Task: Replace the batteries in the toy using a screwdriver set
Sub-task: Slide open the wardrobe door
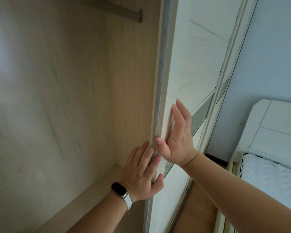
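At the wardrobe's sliding door (191,56), we have both grips on its leading edge.
Left grip (141,174) holds the door. Its fingers lie along the inner side of the edge, over the grey seal strip (161,73), and the thumb is wrapped round onto the front face. Right grip (178,137) is just above the left, nearly touching it, and wide: flat palm and straight fingers press the front face, thumb tip at the edge. A black band (119,189) on a white strap sits on the wrist below the left grip. Left of both grips is the wood-grain interior (57,98), with a hanging rail (121,13) high above. Well right of the right grip is a bed (267,174) with a white headboard (275,125). Toy and screwdriver set are out of this view, so we can't place them.
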Demonstrator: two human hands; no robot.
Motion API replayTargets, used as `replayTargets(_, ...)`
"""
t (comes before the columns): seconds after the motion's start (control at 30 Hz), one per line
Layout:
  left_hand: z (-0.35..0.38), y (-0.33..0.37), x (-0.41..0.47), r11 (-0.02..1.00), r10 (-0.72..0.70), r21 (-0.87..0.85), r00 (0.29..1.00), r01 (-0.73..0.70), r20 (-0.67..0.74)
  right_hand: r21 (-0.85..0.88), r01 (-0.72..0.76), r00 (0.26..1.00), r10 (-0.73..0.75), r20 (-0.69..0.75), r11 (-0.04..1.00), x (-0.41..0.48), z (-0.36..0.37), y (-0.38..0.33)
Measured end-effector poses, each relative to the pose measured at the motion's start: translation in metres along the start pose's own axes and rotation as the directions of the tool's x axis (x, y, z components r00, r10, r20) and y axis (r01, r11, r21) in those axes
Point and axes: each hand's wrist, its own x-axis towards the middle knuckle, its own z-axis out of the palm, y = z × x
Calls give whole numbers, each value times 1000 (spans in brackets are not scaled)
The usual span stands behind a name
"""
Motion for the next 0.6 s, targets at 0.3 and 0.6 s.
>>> replayTargets(0.3, 30, -4, 14, 999, -24, 26, 998, 22, 65, 6, -18, 1000, 18, 9, 1000, 0, -1, 41)
replayTargets(0.6, 24, -4, 19, 995, -77, 86, 962, 56, 261, -81, -32, 993, 40, 109, 996, 3, -17, 54)
